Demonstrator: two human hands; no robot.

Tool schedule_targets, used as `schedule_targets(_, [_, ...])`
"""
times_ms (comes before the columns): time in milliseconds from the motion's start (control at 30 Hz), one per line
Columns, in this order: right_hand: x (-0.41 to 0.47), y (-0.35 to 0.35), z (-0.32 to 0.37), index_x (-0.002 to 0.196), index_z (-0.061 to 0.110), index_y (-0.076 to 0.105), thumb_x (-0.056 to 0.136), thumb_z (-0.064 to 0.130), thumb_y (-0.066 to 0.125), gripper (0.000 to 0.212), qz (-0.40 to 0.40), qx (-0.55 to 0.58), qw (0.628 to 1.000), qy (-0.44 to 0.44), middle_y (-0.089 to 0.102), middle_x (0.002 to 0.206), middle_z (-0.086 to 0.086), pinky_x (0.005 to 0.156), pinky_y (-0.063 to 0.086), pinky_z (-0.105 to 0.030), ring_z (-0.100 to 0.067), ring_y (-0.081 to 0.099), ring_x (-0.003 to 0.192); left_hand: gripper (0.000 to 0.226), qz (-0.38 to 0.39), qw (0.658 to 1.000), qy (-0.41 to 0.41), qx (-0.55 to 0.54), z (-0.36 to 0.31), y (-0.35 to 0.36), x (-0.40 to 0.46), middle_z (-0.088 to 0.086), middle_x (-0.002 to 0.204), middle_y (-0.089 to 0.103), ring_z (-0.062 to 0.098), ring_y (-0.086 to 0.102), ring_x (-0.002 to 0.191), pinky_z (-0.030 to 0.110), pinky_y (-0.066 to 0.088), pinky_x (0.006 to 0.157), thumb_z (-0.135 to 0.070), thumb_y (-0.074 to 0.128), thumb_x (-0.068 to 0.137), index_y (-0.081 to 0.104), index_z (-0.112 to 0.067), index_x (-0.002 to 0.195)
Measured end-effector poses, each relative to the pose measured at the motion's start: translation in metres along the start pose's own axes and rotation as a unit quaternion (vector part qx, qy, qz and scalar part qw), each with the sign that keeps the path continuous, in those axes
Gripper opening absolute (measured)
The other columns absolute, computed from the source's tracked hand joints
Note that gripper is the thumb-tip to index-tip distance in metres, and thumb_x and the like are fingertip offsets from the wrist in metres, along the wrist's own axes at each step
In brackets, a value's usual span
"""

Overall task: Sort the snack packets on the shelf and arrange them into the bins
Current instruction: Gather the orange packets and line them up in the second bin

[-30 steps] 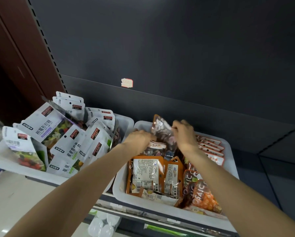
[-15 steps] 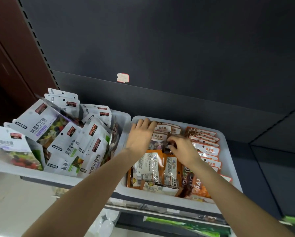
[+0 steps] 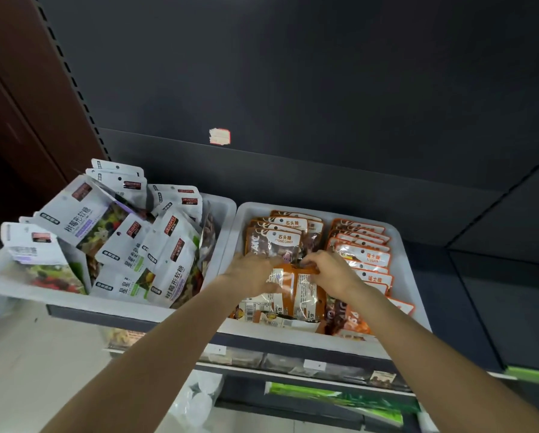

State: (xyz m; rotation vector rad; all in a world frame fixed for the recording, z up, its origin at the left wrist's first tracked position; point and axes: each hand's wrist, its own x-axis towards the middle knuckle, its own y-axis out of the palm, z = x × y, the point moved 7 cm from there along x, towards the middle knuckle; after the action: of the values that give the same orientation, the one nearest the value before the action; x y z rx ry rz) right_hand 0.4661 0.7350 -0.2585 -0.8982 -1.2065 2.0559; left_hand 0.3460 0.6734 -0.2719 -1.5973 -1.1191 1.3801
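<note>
Two white bins sit side by side on the dark shelf. The right bin [image 3: 408,270] holds orange stone-candy packets [image 3: 280,239] stacked at its back left and a row of orange sugar packets [image 3: 363,254] on its right. My left hand [image 3: 252,276] and my right hand [image 3: 330,271] both grip the top edge of orange packets [image 3: 299,292] standing in the front left of that bin, label backs facing me. The left bin [image 3: 224,210] is full of white gummy pouches [image 3: 168,260] leaning in disorder.
The dark back panel carries a torn sticker [image 3: 219,136]. A lower shelf [image 3: 293,367] with price tags and green packaging [image 3: 333,398] lies under the bins. A brown upright [image 3: 27,89] borders the left. Pale floor [image 3: 27,370] shows at the lower left.
A second ago both hands held a clear-fronted packet up; it now lies on the back-left stack. The hands have drawn back toward me onto the orange packets in front.
</note>
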Motion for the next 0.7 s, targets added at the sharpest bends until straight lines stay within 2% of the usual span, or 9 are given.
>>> schedule_targets(133, [-0.005,0.001,-0.003,0.126,0.020,0.057,0.086,0.009,0.065,0.042,-0.018,0.034,0.999,-0.021,0.057,0.128,-0.001,0.096,0.046,-0.027,-0.016,0.055,0.115,0.065,-0.042,0.999,-0.003,0.016,-0.004,-0.006,-0.014,0.003,0.143,0.045,0.024,0.039,0.133,0.045,0.024,0.111,-0.048,0.055,0.090,0.026,-0.028,0.145])
schedule_targets(267, [-0.005,-0.002,-0.007,0.139,0.027,0.042,0.088,0.014,0.063,0.057,-0.005,0.099,0.995,-0.034,0.045,0.136,-0.002,0.092,0.044,-0.027,-0.018,0.047,0.122,0.061,-0.076,0.997,-0.019,0.013,-0.007,-0.009,-0.028,-0.002,0.143,0.045,0.021,0.040,0.131,0.040,0.027,0.108,-0.045,0.056,0.090,0.029,-0.030,0.143])
schedule_targets(400, [0.003,0.000,-0.003,0.144,0.029,0.032,0.091,0.024,0.059,0.060,0.049,0.120,0.991,-0.040,0.033,0.148,-0.002,0.092,0.043,-0.029,-0.017,0.047,0.120,0.058,-0.085,0.996,-0.036,0.017,-0.011,-0.007,-0.035,-0.001,0.137,0.050,0.021,0.044,0.126,0.039,0.030,0.105,-0.044,0.056,0.090,0.032,-0.029,0.141])
schedule_targets(467, [0.007,0.003,-0.001,0.145,0.030,0.030,0.092,0.028,0.056,0.059,0.087,0.128,0.987,-0.037,0.032,0.149,-0.002,0.097,0.042,-0.032,-0.019,0.043,0.127,0.058,-0.079,0.995,-0.047,0.024,-0.012,-0.006,-0.036,-0.001,0.136,0.050,0.022,0.044,0.125,0.040,0.031,0.105,-0.045,0.057,0.090,0.032,-0.030,0.141])
schedule_targets(600, [0.016,0.007,-0.002,0.142,0.026,0.038,0.100,0.034,0.038,0.042,0.099,0.159,0.982,-0.011,0.040,0.146,-0.003,0.101,0.035,-0.034,-0.021,0.040,0.131,0.057,-0.076,0.996,-0.046,0.017,-0.018,-0.003,-0.037,-0.001,0.136,0.051,0.022,0.044,0.126,0.040,0.031,0.105,-0.044,0.058,0.089,0.034,-0.029,0.139])
schedule_targets(700, [0.022,0.012,0.001,0.131,0.017,0.053,0.099,0.026,0.044,0.034,0.076,0.105,0.991,-0.023,0.051,0.137,-0.005,0.099,0.038,-0.031,-0.020,0.048,0.123,0.057,-0.075,0.996,-0.041,0.016,-0.019,0.001,-0.038,-0.002,0.137,0.050,0.022,0.044,0.126,0.040,0.030,0.105,-0.044,0.058,0.089,0.035,-0.029,0.139])
